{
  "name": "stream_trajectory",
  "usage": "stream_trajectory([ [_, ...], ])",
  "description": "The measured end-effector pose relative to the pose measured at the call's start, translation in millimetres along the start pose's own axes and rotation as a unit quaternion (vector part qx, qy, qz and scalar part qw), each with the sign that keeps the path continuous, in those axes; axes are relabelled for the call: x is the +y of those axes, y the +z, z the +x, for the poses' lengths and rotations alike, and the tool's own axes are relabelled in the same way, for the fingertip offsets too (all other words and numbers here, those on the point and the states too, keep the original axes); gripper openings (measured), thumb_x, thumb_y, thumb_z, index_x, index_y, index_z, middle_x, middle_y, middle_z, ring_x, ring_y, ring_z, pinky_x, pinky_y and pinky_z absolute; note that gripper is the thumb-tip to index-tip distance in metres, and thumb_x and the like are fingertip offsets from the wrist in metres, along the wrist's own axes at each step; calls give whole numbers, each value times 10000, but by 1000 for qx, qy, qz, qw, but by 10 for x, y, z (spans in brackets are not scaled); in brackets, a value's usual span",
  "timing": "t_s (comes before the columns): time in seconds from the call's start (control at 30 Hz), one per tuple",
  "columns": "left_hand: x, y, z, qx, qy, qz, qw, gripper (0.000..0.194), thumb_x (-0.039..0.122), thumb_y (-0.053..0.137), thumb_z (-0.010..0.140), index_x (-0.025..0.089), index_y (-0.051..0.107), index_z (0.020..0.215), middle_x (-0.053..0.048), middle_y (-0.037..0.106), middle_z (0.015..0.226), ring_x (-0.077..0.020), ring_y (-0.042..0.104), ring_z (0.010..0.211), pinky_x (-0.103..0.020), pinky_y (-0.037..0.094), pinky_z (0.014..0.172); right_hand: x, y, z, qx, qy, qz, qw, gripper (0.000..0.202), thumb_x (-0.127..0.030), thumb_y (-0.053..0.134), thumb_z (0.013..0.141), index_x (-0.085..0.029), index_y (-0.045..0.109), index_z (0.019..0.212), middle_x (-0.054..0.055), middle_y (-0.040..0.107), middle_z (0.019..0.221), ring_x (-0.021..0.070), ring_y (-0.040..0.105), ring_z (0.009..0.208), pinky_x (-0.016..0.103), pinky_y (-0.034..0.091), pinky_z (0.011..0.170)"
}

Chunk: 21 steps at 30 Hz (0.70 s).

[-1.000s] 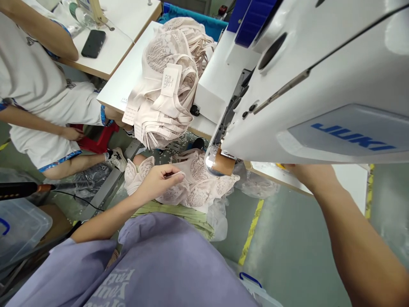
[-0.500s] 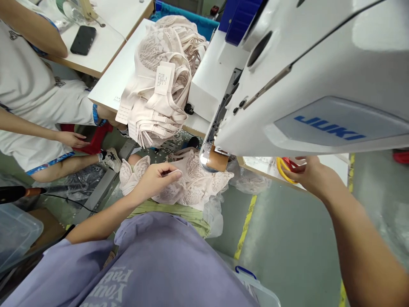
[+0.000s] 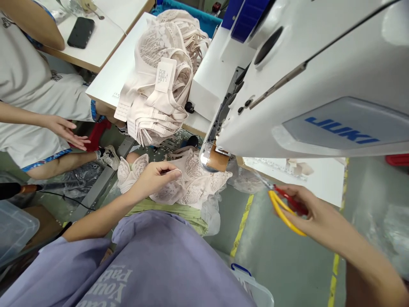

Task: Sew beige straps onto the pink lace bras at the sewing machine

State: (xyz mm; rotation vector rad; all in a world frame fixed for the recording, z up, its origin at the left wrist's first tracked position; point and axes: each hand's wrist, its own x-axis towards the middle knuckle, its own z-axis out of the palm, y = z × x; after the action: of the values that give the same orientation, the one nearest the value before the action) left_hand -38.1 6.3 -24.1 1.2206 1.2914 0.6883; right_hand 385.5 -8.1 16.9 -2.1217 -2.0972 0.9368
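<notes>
My left hand (image 3: 156, 180) pinches the edge of a beige lace bra (image 3: 194, 181), which lies across my lap over a green cloth (image 3: 179, 213). Out to the right, my right hand (image 3: 306, 209) grips scissors (image 3: 284, 209) by their red and yellow handles, with the blades pointing up and left toward the sewing machine. The white machine head (image 3: 271, 106) hangs over the bra's right side. A pile of beige bras (image 3: 162, 85) with a white tag lies on the table left of the machine.
Another person's hand (image 3: 65, 130) is at the left, below a table with a black phone (image 3: 81, 33). A white table end (image 3: 326, 183) with small scraps stands beyond the scissors. Plastic bins sit at the lower left (image 3: 15, 230) and bottom (image 3: 260, 290).
My right hand has lifted the scissors off the table end and brought them down toward me. My left hand stays on the bra. The other person's hand has spread its fingers.
</notes>
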Motion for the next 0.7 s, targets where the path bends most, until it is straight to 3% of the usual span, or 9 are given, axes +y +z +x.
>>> stream_trajectory([
  [0.13, 42, 42, 1, -12, -5, 6, 1000, 298, 442, 666, 877, 160, 761, 863, -35, 706, 789, -154, 599, 709, -243, 452, 622, -455, 295, -215, -99, -61, 81, 990, 377, -431, 633, 847, -319, 585, 1203, 60, 707, 1123, 242, 680, 872, 357, 570, 690],
  [0.23, 67, 93, -9, -25, -2, 5, 1000, 299, 440, 677, 868, 153, 752, 835, -28, 693, 756, -140, 582, 669, -232, 426, 589, -859, 517, -226, -112, -108, 122, 980, 379, -348, 638, 831, -301, 591, 1205, 48, 709, 1071, 206, 656, 811, 333, 555, 686],
  [0.33, 83, 135, -29, -48, 6, -1, 999, 289, 430, 679, 869, 153, 751, 833, -29, 701, 764, -142, 596, 690, -230, 432, 609, -1103, 677, -131, -98, -143, 145, 974, 417, -293, 659, 805, -292, 594, 1217, 38, 704, 1075, 188, 630, 801, 330, 537, 718],
  [0.57, 69, 138, -52, -64, 20, 5, 998, 275, 418, 664, 878, 164, 768, 876, -31, 700, 782, -147, 596, 706, -236, 438, 626, -1189, 766, 58, -115, -148, 183, 965, 398, -317, 684, 817, -285, 619, 1209, 10, 662, 865, 157, 578, 684, 286, 492, 628],
  [0.7, 75, 138, -50, -68, 5, -3, 998, 267, 405, 662, 874, 157, 761, 856, -36, 696, 781, -152, 600, 710, -239, 438, 626, -1200, 751, 102, -122, -162, 182, 962, 392, -317, 675, 825, -286, 630, 1212, 22, 689, 918, 163, 591, 698, 284, 484, 618],
])
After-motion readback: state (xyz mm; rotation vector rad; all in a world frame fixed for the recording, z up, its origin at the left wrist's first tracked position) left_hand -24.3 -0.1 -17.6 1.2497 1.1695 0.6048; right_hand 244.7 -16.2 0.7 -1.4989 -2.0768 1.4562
